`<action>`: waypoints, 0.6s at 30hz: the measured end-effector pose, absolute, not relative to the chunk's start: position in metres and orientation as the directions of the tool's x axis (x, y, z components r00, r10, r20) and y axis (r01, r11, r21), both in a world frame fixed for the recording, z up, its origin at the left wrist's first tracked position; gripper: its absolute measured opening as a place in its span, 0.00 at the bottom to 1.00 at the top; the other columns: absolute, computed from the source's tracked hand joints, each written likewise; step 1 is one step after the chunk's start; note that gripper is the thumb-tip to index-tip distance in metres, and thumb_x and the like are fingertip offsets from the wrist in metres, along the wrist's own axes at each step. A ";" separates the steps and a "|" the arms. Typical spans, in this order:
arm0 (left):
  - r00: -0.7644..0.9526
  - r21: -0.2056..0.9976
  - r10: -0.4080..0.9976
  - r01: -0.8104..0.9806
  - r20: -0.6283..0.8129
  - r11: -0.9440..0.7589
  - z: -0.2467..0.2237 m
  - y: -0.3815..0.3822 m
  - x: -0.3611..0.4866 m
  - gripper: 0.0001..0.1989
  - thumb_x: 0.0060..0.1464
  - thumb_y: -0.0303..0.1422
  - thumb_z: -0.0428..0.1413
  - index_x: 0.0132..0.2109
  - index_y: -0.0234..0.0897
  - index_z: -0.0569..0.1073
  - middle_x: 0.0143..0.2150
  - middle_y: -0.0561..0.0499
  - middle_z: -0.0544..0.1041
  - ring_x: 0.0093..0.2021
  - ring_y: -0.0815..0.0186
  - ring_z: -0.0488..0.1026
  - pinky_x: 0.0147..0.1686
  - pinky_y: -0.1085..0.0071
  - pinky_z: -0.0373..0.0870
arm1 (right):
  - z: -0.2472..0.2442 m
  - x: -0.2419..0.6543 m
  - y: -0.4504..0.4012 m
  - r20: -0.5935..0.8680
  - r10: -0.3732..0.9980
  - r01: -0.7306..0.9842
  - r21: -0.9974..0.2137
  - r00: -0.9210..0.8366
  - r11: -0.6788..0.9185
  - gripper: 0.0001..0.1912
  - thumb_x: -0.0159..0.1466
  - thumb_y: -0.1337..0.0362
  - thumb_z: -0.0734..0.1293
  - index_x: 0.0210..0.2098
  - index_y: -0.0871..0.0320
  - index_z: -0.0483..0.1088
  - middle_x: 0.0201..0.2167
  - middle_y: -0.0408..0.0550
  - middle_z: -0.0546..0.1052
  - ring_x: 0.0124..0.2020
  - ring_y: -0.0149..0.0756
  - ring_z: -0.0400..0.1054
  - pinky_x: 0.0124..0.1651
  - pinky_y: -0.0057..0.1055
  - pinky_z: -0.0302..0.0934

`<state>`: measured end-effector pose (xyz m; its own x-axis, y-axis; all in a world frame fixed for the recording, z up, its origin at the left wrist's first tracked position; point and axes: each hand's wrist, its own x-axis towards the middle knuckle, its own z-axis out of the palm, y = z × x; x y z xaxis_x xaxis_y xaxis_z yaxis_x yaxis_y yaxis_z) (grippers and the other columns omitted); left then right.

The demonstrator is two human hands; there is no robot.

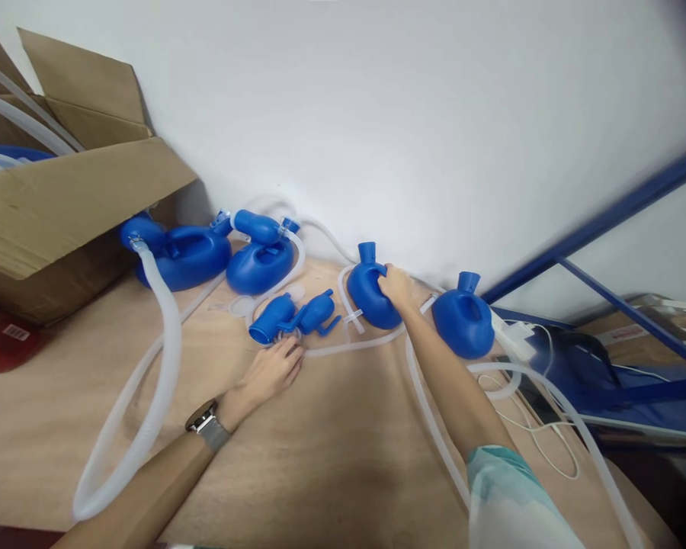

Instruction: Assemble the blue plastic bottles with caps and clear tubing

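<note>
My right hand is closed around the handle of a blue plastic urinal bottle, which stands upright near the wall with its flared neck open at the top. My left hand, with a watch on its wrist, rests low over the wooden table, fingers curled beside two blue funnel-shaped urinal heads, one wide and one slimmer. A translucent ring-like piece shows at its fingertips; what they grip is partly hidden. A translucent hose runs behind the fingers toward the held bottle.
More blue urinal bottles stand at the right and left, some with heads and hoses. A long hose loops over the table. An open cardboard box is at left; a blue metal frame and white cables lie right.
</note>
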<state>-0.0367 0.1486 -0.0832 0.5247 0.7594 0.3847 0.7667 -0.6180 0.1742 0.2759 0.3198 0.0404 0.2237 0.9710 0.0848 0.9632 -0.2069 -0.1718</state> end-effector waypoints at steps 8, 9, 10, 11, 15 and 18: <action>0.534 0.148 0.692 0.730 0.486 -0.667 -0.083 0.144 -0.040 0.15 0.72 0.31 0.47 0.48 0.38 0.79 0.49 0.41 0.81 0.44 0.58 0.81 0.33 0.68 0.77 | 0.040 0.270 0.302 0.230 0.964 0.971 -0.224 0.137 -0.085 0.35 0.67 0.64 0.63 0.72 0.65 0.60 0.70 0.69 0.68 0.71 0.61 0.61 0.71 0.55 0.56; 0.528 0.146 0.685 0.729 0.502 -0.669 -0.081 0.142 -0.043 0.15 0.72 0.31 0.47 0.49 0.38 0.79 0.48 0.42 0.81 0.44 0.58 0.81 0.34 0.68 0.77 | 0.039 0.267 0.293 0.289 0.953 0.970 -0.244 0.088 -0.015 0.35 0.67 0.65 0.62 0.72 0.65 0.60 0.72 0.68 0.65 0.72 0.60 0.57 0.73 0.56 0.53; 0.521 0.144 0.680 0.730 0.516 -0.668 -0.078 0.140 -0.046 0.15 0.72 0.31 0.48 0.50 0.39 0.80 0.48 0.42 0.82 0.45 0.58 0.82 0.35 0.67 0.77 | 0.037 0.264 0.283 0.346 0.938 0.962 -0.263 0.024 0.073 0.33 0.68 0.64 0.61 0.72 0.64 0.62 0.72 0.67 0.65 0.73 0.59 0.56 0.74 0.56 0.51; 0.504 0.146 0.677 0.735 0.537 -0.662 -0.074 0.138 -0.049 0.15 0.72 0.31 0.48 0.52 0.39 0.80 0.48 0.42 0.82 0.45 0.59 0.82 0.37 0.67 0.78 | 0.033 0.258 0.271 0.395 0.917 0.943 -0.281 -0.056 0.179 0.30 0.69 0.64 0.59 0.70 0.63 0.65 0.70 0.66 0.67 0.72 0.57 0.57 0.75 0.55 0.51; 0.254 0.246 0.689 0.806 0.679 -0.539 -0.051 0.135 -0.065 0.12 0.72 0.33 0.51 0.53 0.40 0.79 0.49 0.42 0.82 0.48 0.57 0.81 0.49 0.62 0.79 | 0.009 0.218 0.223 0.377 0.860 0.839 -0.287 -0.344 0.461 0.23 0.71 0.56 0.64 0.62 0.52 0.76 0.63 0.54 0.76 0.68 0.51 0.65 0.74 0.48 0.58; 0.016 0.379 0.742 0.852 0.671 -0.361 -0.038 0.142 -0.073 0.18 0.67 0.42 0.59 0.59 0.39 0.75 0.57 0.38 0.78 0.58 0.48 0.77 0.59 0.50 0.75 | -0.014 0.184 0.199 0.354 0.778 0.744 -0.261 -0.519 0.615 0.28 0.70 0.57 0.66 0.70 0.48 0.69 0.72 0.53 0.68 0.76 0.58 0.54 0.76 0.60 0.52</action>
